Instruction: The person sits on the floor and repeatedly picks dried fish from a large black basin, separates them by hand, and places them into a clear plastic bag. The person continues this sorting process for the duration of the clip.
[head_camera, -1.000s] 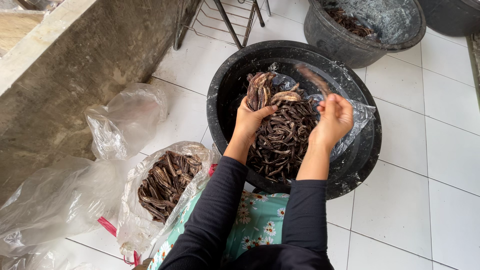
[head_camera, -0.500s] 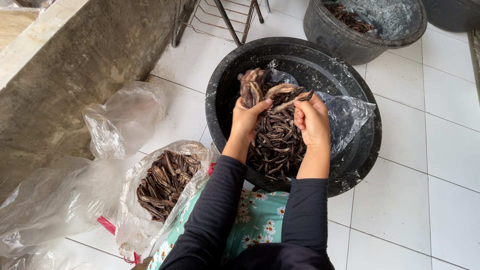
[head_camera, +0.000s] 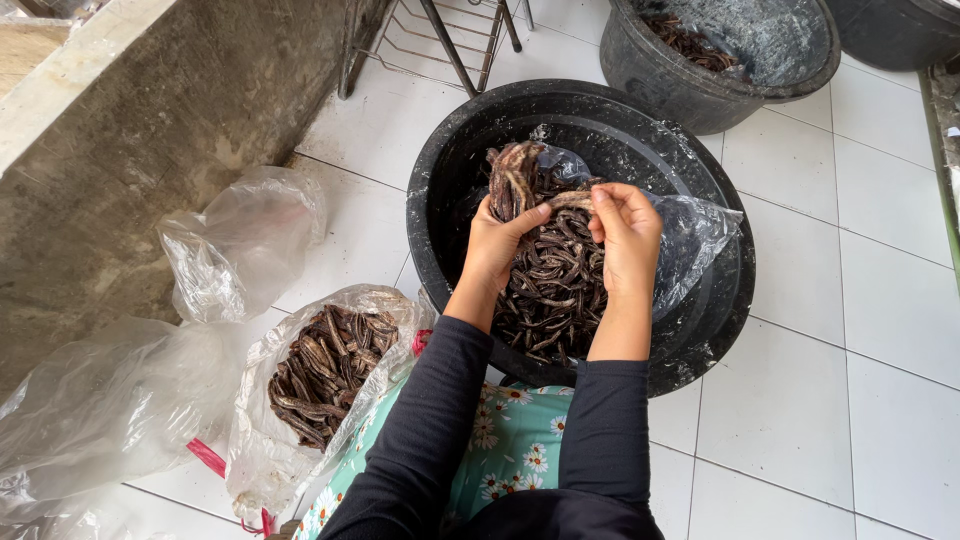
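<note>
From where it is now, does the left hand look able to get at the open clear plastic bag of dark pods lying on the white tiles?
Probably yes. The left hand is busy pinching pods over the black tub, but the clear plastic bag of dark pods lies open on its own side, with nothing between them.

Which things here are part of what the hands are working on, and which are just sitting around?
In use:
left hand and right hand, gripping dried dark pods
clear plastic sheet beside the pods
large black basin holding them

Lying about:
open plastic bag of pods
empty clear bags
second black tub
wire rack
concrete ledge
</note>
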